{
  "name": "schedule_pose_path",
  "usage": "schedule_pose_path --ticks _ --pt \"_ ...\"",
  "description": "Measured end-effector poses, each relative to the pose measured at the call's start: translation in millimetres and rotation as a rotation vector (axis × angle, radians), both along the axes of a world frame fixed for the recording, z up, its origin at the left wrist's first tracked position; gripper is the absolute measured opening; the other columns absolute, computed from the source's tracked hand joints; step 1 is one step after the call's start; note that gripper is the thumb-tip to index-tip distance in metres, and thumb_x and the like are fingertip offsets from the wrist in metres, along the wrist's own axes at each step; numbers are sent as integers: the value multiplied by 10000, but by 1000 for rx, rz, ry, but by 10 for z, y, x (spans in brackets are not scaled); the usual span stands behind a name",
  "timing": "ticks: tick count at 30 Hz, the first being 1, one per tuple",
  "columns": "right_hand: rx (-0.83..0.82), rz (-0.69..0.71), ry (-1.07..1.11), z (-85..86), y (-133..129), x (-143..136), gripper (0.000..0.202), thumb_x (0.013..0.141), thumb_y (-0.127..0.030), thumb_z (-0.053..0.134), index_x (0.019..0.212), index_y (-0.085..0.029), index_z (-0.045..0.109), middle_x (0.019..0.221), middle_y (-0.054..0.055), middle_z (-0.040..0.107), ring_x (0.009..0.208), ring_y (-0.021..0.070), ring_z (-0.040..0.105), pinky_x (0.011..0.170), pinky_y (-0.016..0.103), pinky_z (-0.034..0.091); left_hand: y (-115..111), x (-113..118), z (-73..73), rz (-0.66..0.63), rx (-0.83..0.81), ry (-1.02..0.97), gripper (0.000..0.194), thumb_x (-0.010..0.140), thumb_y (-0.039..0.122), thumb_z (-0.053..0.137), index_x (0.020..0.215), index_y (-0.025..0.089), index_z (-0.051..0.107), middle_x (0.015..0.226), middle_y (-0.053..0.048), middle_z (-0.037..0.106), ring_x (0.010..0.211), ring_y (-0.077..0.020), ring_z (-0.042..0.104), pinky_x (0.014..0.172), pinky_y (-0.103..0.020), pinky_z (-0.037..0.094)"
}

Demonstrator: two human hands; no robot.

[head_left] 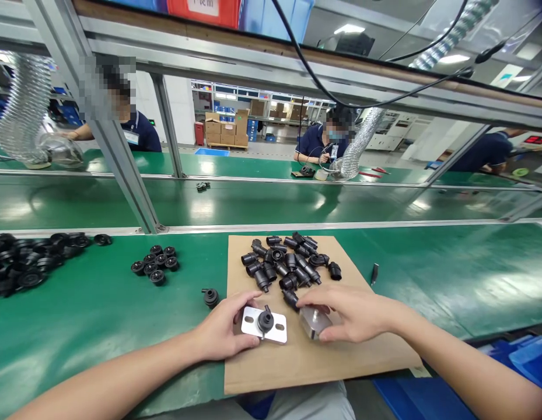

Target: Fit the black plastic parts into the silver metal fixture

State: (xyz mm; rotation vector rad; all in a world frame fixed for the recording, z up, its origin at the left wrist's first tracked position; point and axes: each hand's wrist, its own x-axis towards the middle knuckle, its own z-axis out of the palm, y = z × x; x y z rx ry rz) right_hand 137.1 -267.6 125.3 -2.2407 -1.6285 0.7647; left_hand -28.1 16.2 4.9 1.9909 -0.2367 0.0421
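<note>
My left hand [230,326] grips the left end of a silver metal plate [277,328] with two slots. In the plate's middle sits a round black plastic fitting [265,320] with a small spout. My right hand [349,315] is closed around a shiny metal block [313,322], just right of the plate and apart from it. One black fitting [290,299] lies by my right fingertips. Behind both hands is a pile of black plastic fittings [290,261] on a brown cardboard sheet [292,366]. Another black fitting [210,297] rests on the green table, left of the sheet.
Several round black parts [157,261] form a cluster on the green table [183,361]; a larger heap [30,262] lies far left. A small black tool [374,274] is right of the cardboard. A metal frame post [122,169] rises at the left. Co-workers sit across the line.
</note>
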Motion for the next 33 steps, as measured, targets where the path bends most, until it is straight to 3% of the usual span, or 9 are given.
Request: schedule_pose_path --ticks 3,6,10,14,20,24,27,31,33 --pt "134 -98 27 64 155 -134 674 866 -403 793 1474 -256 542 1309 101 666 1026 266 655 883 364 527 -9 6 -13 0 -19 3 946 726 238 875 1541 315 401 1245 -37 649 891 -200 579 786 -308 464" --pt "258 -86 -23 33 418 -379 623 871 -310 762 1450 -256 539 1302 102 648 1110 283 617 949 390 499 -13 11 -39 -3 -67 10 1041 728 236 884 1589 315 305 1236 -40 641 880 -190 596 776 -300 481" --pt "221 12 -107 -7 673 -573 560 855 -231 724 1390 -219 561 1195 109 651 1059 294 610 919 417 505 -3 15 -58 -8 -98 23 1118 724 237 892 1624 285 231 1292 -78 622 1016 -241 637 887 -347 533" --pt "196 118 -95 29 702 -546 596 916 -217 672 1484 -216 488 1280 133 619 1145 298 605 986 419 501 9 19 -61 -11 -75 4 1142 708 222 902 1630 278 231 1388 -102 600 1174 -303 617 1013 -409 518" --pt "102 126 -64 -4 657 -490 739 911 -137 646 1580 -278 366 1432 121 553 1265 299 572 1021 407 497 11 24 -78 -25 -84 -28 1122 718 215 895 1626 304 243 1344 -75 623 1037 -255 639 889 -341 530" --pt "67 61 -162 -126 692 -554 778 894 -243 707 1579 -238 339 1318 139 618 1104 325 647 893 424 538 3 16 -69 0 -40 -24 1115 707 246 906 1618 307 265 1288 -58 631 811 -172 587 748 -291 491" --pt "-33 24 -324 -159 730 -583 825 857 -459 787 1525 -158 407 1115 156 690 909 356 684 767 442 544 -6 12 -42 -2 -68 -24 1104 715 255 901 1620 281 269 1275 -70 632 846 -184 604 760 -292 493" --pt "32 260 -466 -81 794 -559 964 804 -391 846 1572 -122 330 1273 225 635 1064 379 661 851 443 529 -23 13 4 -8 -114 15 1233 730 264 894 1665 266 90 1242 -84 656 930 -230 648 809 -325 533" --pt "-18 274 -505 -29 840 -557 851 887 -433 763 1567 -133 348 1113 187 700 928 354 699 781 424 527 -31 15 17 -13 -148 19 1290 735 291 906 1669 260 17 1229 -86 664 963 -245 657 839 -339 538"
